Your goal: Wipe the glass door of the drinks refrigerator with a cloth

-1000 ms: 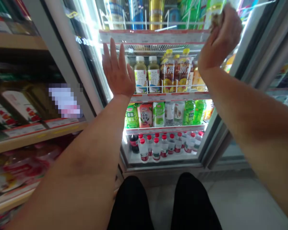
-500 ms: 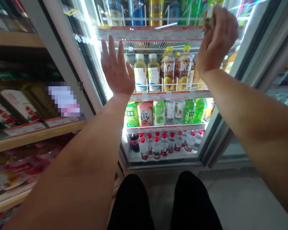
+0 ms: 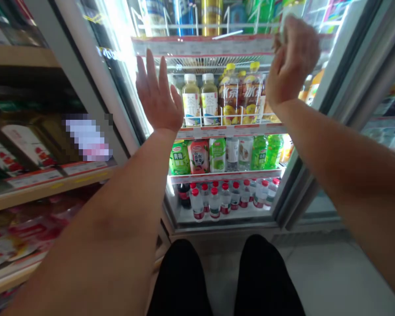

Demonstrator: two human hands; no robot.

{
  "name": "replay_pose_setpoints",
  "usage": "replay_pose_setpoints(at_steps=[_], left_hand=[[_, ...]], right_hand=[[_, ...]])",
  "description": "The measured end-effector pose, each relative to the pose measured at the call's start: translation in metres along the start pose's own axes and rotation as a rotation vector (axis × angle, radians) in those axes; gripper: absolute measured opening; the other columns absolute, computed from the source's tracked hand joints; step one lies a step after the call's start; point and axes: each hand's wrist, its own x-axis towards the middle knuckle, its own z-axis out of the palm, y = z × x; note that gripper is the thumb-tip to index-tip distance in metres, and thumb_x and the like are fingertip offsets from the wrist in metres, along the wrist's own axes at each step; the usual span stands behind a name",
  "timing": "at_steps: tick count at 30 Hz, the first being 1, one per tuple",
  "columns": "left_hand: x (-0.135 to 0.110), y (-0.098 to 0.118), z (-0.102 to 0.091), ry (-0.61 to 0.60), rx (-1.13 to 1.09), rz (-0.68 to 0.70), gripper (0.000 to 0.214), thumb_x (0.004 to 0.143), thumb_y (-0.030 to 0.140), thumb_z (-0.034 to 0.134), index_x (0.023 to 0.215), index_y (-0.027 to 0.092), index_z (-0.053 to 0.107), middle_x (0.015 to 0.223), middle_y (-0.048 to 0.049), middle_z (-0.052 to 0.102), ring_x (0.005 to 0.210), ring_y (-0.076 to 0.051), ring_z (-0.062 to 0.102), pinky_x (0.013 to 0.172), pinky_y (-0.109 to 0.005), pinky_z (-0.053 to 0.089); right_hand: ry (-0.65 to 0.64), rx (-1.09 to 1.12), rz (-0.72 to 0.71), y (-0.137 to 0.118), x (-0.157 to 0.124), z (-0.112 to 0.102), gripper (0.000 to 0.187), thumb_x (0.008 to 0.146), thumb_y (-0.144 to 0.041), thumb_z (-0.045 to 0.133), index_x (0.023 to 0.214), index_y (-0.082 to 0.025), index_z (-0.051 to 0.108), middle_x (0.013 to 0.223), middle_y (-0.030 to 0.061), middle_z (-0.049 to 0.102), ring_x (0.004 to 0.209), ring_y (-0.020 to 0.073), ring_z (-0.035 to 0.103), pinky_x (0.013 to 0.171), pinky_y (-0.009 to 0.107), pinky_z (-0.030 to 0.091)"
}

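Note:
My left hand [image 3: 159, 96] is raised with its fingers spread, palm toward the drinks cooler; whether it touches the glass I cannot tell. My right hand [image 3: 294, 57], higher and blurred by motion, is closed at the cooler's upper right. A small piece of what looks like crumpled cloth shows at its fingertips, mostly hidden by the hand. Behind the hands stand tea bottles with white caps [image 3: 191, 101] and brown iced tea bottles with yellow caps [image 3: 230, 94]. Cans [image 3: 211, 17] line the shelf above.
Green and red drink bottles [image 3: 199, 156] fill a lower shelf, with red-capped water bottles [image 3: 214, 204] at the bottom. A wooden shelf [image 3: 23, 195] with bottles stands at the left. The cooler's metal frame [image 3: 316, 171] runs along the right. Two black-clad knees [image 3: 184, 281] are below.
My right hand has moved slightly down and to the left. My left hand stays raised and spread in almost the same place.

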Motion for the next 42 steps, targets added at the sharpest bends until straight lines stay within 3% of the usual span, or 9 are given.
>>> replay_pose_setpoints(at_steps=[3,5,11,13,21,24,29,36,42], left_hand=[[0.0,0.001,-0.001,-0.025,-0.05,-0.028,0.082,0.089,0.068,0.028,0.161,0.031,0.022,0.163,0.0228,0.011,0.139,-0.003,-0.037,0.129,-0.033,-0.021],[0.0,0.001,0.0,-0.016,-0.064,-0.034,0.08,0.09,0.067,0.029,0.161,0.03,0.023,0.163,0.0228,0.01,0.14,-0.003,-0.036,0.128,-0.033,-0.023],[-0.001,-0.001,0.001,0.035,0.009,-0.002,0.077,0.091,0.066,0.026,0.159,0.031,0.028,0.163,0.0252,0.008,0.137,-0.003,-0.039,0.128,-0.033,-0.022],[-0.001,-0.001,0.001,0.043,0.034,-0.001,0.076,0.092,0.066,0.026,0.158,0.03,0.029,0.163,0.025,0.006,0.141,-0.005,-0.036,0.129,-0.033,-0.021],[0.0,-0.002,0.0,0.07,0.095,0.026,0.067,0.098,0.055,0.034,0.158,0.025,0.033,0.165,0.0189,0.012,0.155,-0.011,-0.014,0.132,-0.036,-0.009],[-0.001,0.0,-0.001,0.069,0.205,0.054,0.065,0.1,0.044,0.034,0.158,0.015,0.033,0.167,0.0082,0.015,0.157,-0.014,-0.003,0.133,-0.042,-0.003],[0.0,0.001,-0.001,0.079,0.213,0.038,0.061,0.101,0.042,0.037,0.157,0.017,0.033,0.167,0.0088,0.017,0.157,-0.013,-0.002,0.132,-0.044,-0.002],[0.001,-0.004,0.001,0.09,0.242,0.058,0.06,0.102,0.037,0.043,0.157,0.015,0.034,0.167,0.0059,0.019,0.157,-0.015,0.001,0.132,-0.045,0.0],[0.0,-0.004,0.001,0.084,0.299,0.088,0.059,0.103,0.032,0.038,0.158,0.012,0.031,0.168,0.0032,0.018,0.157,-0.017,-0.001,0.131,-0.05,0.001]], right_hand=[[0.242,-0.003,0.285,0.026,0.0,0.014,0.053,0.098,-0.031,0.027,0.14,-0.012,0.052,0.146,0.0168,0.054,0.14,0.0317,0.043,0.122,0.057,0.022],[0.213,0.002,0.3,0.024,-0.005,0.011,0.053,0.1,-0.032,0.023,0.143,-0.016,0.05,0.149,0.017,0.051,0.143,0.0324,0.038,0.122,0.06,0.018],[-0.419,0.107,-0.366,-0.031,-0.032,-0.031,0.048,0.098,-0.033,0.037,0.144,-0.039,0.05,0.153,-0.0052,0.05,0.146,0.0247,0.041,0.123,0.058,0.026],[-0.488,0.084,-0.41,-0.036,-0.035,-0.035,0.049,0.097,-0.035,0.039,0.144,-0.043,0.05,0.154,-0.0097,0.049,0.146,0.0236,0.041,0.124,0.058,0.026],[0.187,-0.038,0.188,0.002,-0.028,-0.001,0.049,0.098,-0.025,0.028,0.139,-0.021,0.055,0.143,0.0118,0.058,0.136,0.0281,0.049,0.119,0.058,0.03],[0.042,-0.079,0.078,-0.007,-0.03,-0.014,0.05,0.097,-0.024,0.029,0.139,-0.02,0.055,0.144,0.0106,0.057,0.139,0.0255,0.047,0.119,0.054,0.032],[-0.392,0.005,-0.421,-0.015,-0.012,-0.044,0.048,0.1,-0.028,0.037,0.144,-0.033,0.053,0.148,-0.0025,0.056,0.141,0.0195,0.046,0.12,0.046,0.034],[0.034,-0.126,0.295,0.01,0.029,-0.012,0.053,0.091,-0.017,0.041,0.14,-0.009,0.058,0.146,0.0079,0.057,0.139,0.0232,0.05,0.121,0.043,0.033],[-0.188,-0.11,-0.211,-0.017,0.003,-0.021,0.049,0.097,-0.026,0.039,0.143,-0.027,0.056,0.15,-0.0012,0.054,0.141,0.0222,0.045,0.118,0.043,0.033]])
